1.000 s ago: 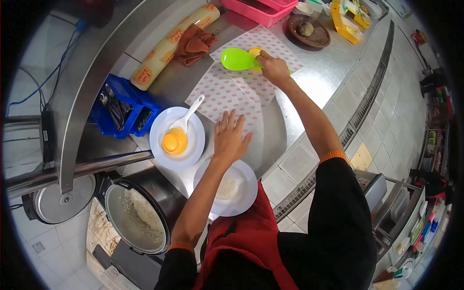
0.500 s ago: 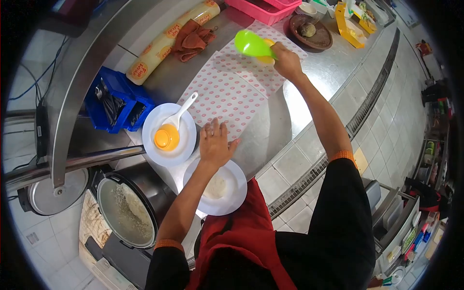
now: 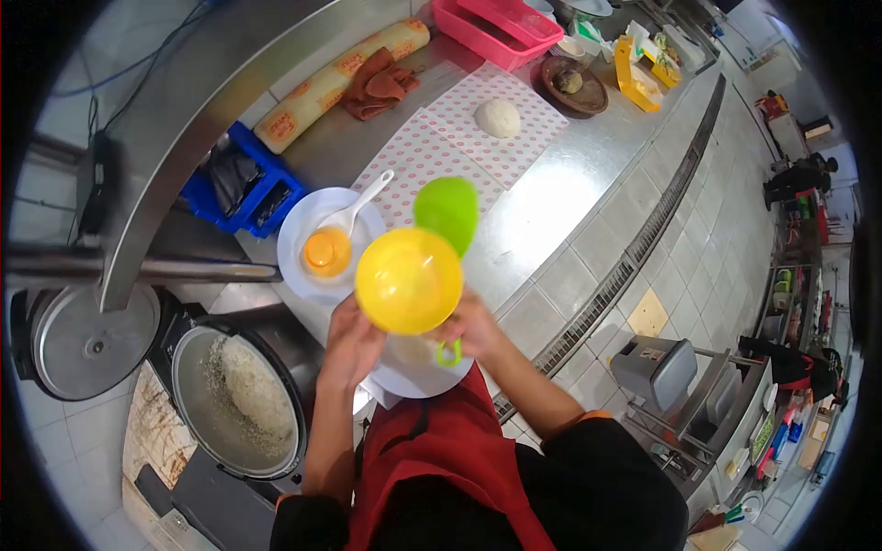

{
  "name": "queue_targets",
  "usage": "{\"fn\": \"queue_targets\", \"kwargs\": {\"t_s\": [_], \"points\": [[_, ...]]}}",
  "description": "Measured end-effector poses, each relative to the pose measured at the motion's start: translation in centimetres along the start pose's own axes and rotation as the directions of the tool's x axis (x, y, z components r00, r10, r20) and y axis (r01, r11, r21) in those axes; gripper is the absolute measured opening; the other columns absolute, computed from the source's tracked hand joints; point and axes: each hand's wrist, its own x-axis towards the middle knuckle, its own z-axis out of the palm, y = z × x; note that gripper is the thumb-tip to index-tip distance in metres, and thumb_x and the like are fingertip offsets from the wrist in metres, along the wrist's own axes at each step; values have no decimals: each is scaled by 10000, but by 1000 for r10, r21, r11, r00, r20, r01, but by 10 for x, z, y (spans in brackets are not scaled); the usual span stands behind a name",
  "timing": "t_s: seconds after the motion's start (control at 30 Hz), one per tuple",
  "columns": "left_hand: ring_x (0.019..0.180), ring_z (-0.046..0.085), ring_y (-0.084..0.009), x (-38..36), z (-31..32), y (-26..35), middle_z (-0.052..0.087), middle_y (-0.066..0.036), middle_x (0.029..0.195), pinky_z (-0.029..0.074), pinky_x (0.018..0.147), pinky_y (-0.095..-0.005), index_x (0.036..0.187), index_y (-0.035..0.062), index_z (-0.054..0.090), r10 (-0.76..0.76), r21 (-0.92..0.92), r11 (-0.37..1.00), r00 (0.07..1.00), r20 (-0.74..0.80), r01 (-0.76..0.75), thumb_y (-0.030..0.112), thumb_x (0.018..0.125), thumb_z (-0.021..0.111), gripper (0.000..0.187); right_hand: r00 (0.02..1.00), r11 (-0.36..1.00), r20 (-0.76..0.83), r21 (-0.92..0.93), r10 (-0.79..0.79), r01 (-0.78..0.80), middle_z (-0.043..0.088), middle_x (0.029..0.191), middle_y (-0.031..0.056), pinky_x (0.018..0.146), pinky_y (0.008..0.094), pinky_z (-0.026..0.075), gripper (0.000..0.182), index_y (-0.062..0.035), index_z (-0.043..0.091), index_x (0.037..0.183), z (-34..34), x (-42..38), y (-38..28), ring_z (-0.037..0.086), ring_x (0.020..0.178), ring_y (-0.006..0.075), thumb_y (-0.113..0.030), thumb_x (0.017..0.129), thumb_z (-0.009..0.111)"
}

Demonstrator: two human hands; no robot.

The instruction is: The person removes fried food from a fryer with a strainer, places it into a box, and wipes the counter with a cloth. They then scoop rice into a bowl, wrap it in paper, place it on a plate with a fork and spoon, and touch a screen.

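- The right hand [image 3: 473, 329] is curled around the handle of a green rice paddle [image 3: 446, 213], whose broad blade stands up beyond the fingers, away from the body
- The same hand also steadies a yellow bowl [image 3: 409, 280], which sits between the two hands with its open side towards the camera (its rim overlaps the base of the paddle blade)
- The left hand [image 3: 352, 342] is cupped against the near left edge of the yellow bowl, fingers bent around it; whether the fingertips reach under the bowl I cannot tell
- Directly beneath both hands lies a white plate [image 3: 404, 378], mostly hidden by them and the bowl, with a little rice showing in the gap
- Just beyond the left hand stands a second white plate [image 3: 299, 257] carrying a small orange bowl [image 3: 328, 253] and a white spoon [image 3: 358, 204], whose handle points away from the body
- Beyond the right hand, well apart from it, a rounded mound of rice [image 3: 498, 118] rests on a dotted wrapping paper [image 3: 514, 147] spread on the steel counter [image 3: 560, 197]
- To the left of the left hand, and lower, an open rice cooker [image 3: 239, 399] holds white rice, its lid [image 3: 83, 344] lying further left
- Further off beyond the plates sit a blue bin [image 3: 241, 179], a paper roll [image 3: 335, 83], a brown cloth [image 3: 381, 83] and a pink basket [image 3: 496, 28]
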Motion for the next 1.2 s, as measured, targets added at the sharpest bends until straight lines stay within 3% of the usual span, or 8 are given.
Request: {"fn": "queue_targets", "kwargs": {"t_s": [0.07, 0.3, 0.37, 0.43, 0.5, 0.57, 0.73, 1.2], "points": [[1159, 496, -227, -44, -21, 11, 520, -107, 1243, 378, 1015, -379, 1249, -14, 452, 53, -136, 989, 998, -43, -58, 294, 826, 673, 568, 957, 984, 286, 150, 55, -101, 443, 549, -19, 373, 215, 302, 174, -62, 502, 1063, 8, 8, 53, 373, 390, 45, -90, 892, 514], [1100, 550, -271, -163, -77, 102, 532, -136, 1226, 448, 949, -414, 1237, -5, 465, 545, 231, 838, 738, -398, -494, 181, 787, 659, 524, 975, 903, 136, -415, 178, -107, 456, 631, -54, 396, 193, 284, 214, -71, 569, 1054, 102, 25, 149, 349, 429, 15, -206, 892, 604], [1000, 585, -240, -195, -109, 156, 587, -99, 1076, 484, 885, -403, 1044, 8, 531, 647, 719, 595, 744, -164, -359, 137, 749, 678, 354, 960, 856, 220, -515, 173, -36, 585, 818, -23, 382, 171, 251, 301, -59, 562, 1126, 109, 27, 146, 328, 442, -5, -285, 927, 549], [928, 600, -253, -191, -121, 185, 601, -109, 1002, 493, 849, -379, 988, 4, 522, 549, 933, 358, 799, -245, 40, 183, 715, 706, 375, 980, 865, 189, -501, 61, 42, 568, 909, 55, 381, 166, 225, 310, -36, 523, 1194, 111, 22, 141, 279, 423, 0, -225, 951, 489], [919, 606, -301, -176, -170, 186, 584, -149, 1045, 504, 825, -371, 1030, -4, 526, 325, 912, -300, 929, -176, 278, 219, 650, 739, 489, 989, 876, 147, -476, -7, 77, 557, 922, 85, 385, 161, 221, 297, -30, 503, 1216, 111, 14, 133, 276, 423, 6, -168, 957, 453], [929, 600, -337, -159, -233, 153, 554, -175, 1090, 515, 823, -385, 1067, -5, 528, 252, 818, -469, 938, -237, 333, 243, 615, 753, 563, 984, 878, 174, -468, -24, 104, 552, 930, 93, 385, 161, 222, 293, -26, 498, 1216, 108, 11, 141, 278, 424, 8, -153, 956, 445], [908, 581, -403, -110, -282, 82, 572, -202, 1014, 501, 837, -430, 1038, -22, 537, 363, 764, -432, 868, -339, 479, 269, 596, 768, 577, 984, 865, 146, -476, -98, 157, 541, 904, 92, 378, 166, 227, 273, -19, 508, 1187, 96, -10, 134, 278, 414, 15, -148, 954, 449], [827, 583, -365, -133, -260, 57, 584, -205, 878, 470, 744, -396, 884, -28, 553, 97, 942, -59, 941, -325, 332, 302, 551, 792, 526, 996, 884, 26, -459, -88, 90, 525, 841, 56, 364, 162, 210, 252, -47, 538, 1149, 81, -14, 143, 274, 401, 17, -176, 938, 487]]}}
